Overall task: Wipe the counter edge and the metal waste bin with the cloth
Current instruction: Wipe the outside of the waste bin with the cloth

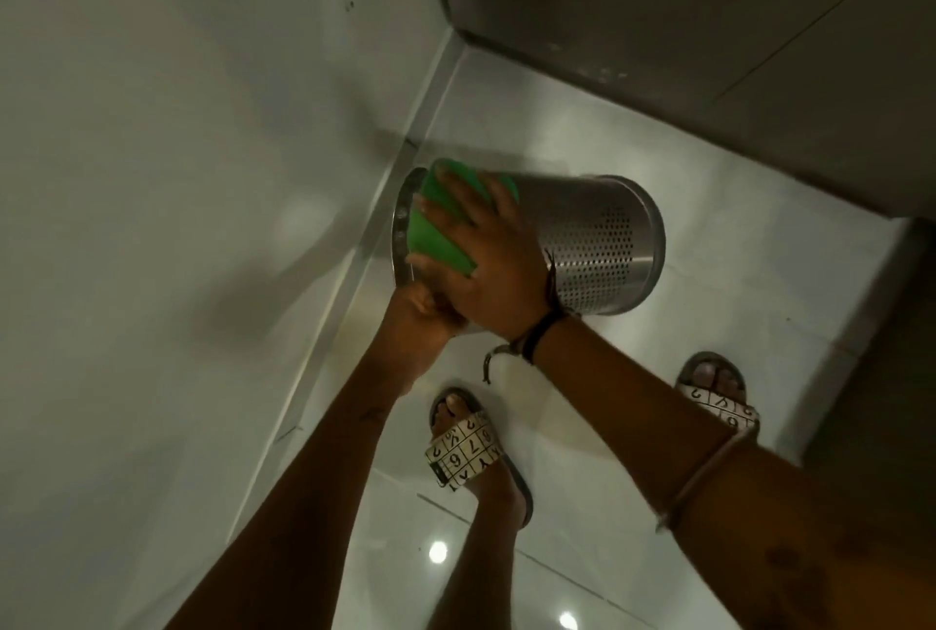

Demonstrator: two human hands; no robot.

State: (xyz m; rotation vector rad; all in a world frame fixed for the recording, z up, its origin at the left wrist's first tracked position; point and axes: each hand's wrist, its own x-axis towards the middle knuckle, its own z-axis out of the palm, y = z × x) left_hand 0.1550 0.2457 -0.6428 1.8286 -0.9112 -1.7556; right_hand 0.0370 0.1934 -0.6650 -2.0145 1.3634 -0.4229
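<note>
Near the wall (152,173), right hand (489,269) presses cloth (438,229) against the bin (602,244) rim.

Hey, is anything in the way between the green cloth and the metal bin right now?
Nothing visible does. The right hand presses the green cloth straight onto the metal bin near one end, and the left hand grips the bin underneath.

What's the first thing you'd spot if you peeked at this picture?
The bright green cloth jumps out first, in the middle, pressed by the right hand onto a shiny metal bin full of little holes. The bin is tipped on its side, and the left hand grips its end from below. Lower down are two sandals with numbers printed on them, on the pale floor.
</note>
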